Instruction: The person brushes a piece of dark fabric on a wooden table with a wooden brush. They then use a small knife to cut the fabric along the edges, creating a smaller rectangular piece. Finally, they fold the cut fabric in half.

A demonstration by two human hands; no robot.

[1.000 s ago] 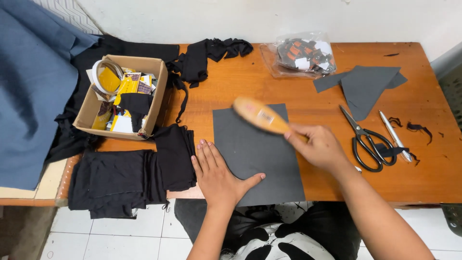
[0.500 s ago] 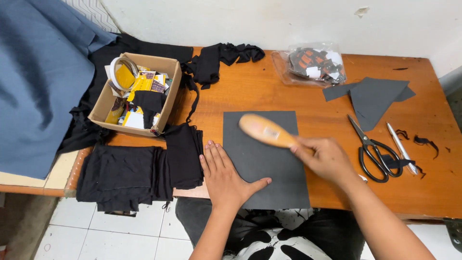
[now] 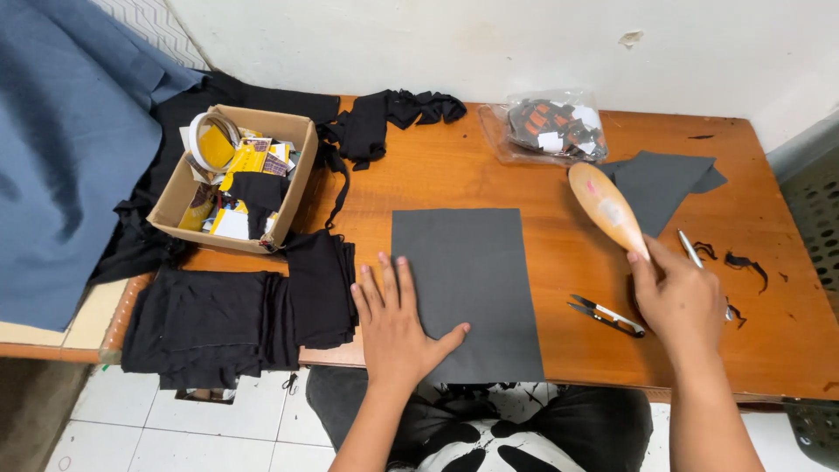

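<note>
Head view over a wooden table [image 3: 454,166]. The left hand [image 3: 398,328] lies flat, fingers spread and gripping nothing, its palm on the table's near edge and its thumb on the lower left corner of a dark grey rectangular sheet [image 3: 468,288] spread at the table's centre. The right hand [image 3: 682,301], at 4 o'clock from the sheet, is closed around the handle of a wooden brush [image 3: 607,208], whose oval head points toward 11 o'clock, raised above the table beside the sheet's right edge. Small thread snips [image 3: 606,315] lie between sheet and right hand; a pen-like tool [image 3: 690,249] lies just beyond the hand. Grey cut pieces [image 3: 664,179] sit at 1 o'clock, a clear bag of scraps [image 3: 551,129] at 12 o'clock. A cardboard box [image 3: 297,175] of oddments stands at 10 o'clock; folded black fabric [image 3: 227,319] lies at 9 o'clock, touching the left hand's side.
</note>
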